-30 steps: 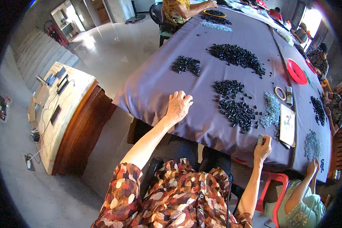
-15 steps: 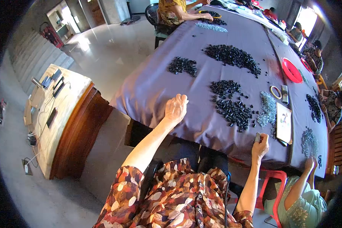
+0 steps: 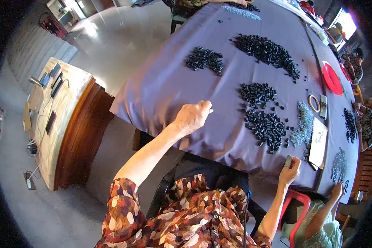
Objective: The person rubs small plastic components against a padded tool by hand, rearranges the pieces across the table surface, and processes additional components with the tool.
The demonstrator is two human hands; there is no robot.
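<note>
My left hand (image 3: pixel 193 117) is closed in a fist over the purple cloth (image 3: pixel 161 89) near the table's front edge. Whatever its fingers might hold is hidden. To its right, across a stretch of cloth, lies a heap of small black tube-shaped pieces (image 3: pixel 268 129). My right hand (image 3: pixel 291 171) is at the front edge, fingers curled, with a grey wrap (image 3: pixel 288 161) on one digit. What it grips, if anything, is too small to make out. A pale printed card (image 3: pixel 318 142) and a pile of clear bluish pieces (image 3: pixel 303 124) lie just beyond it.
More black pieces lie in a small heap (image 3: pixel 204 60) and a large heap (image 3: pixel 268 56). A tape roll (image 3: pixel 313 103) and a red basin (image 3: pixel 332 78) are on the right. A co-worker's hand (image 3: pixel 338 190) is near the right corner. A marble-topped cabinet (image 3: pixel 84 132) stands left.
The camera view has shifted, so the heaps and card appear further right. My left fist has turned rightward in view. My right hand appears slightly lower and further right, still curled.
</note>
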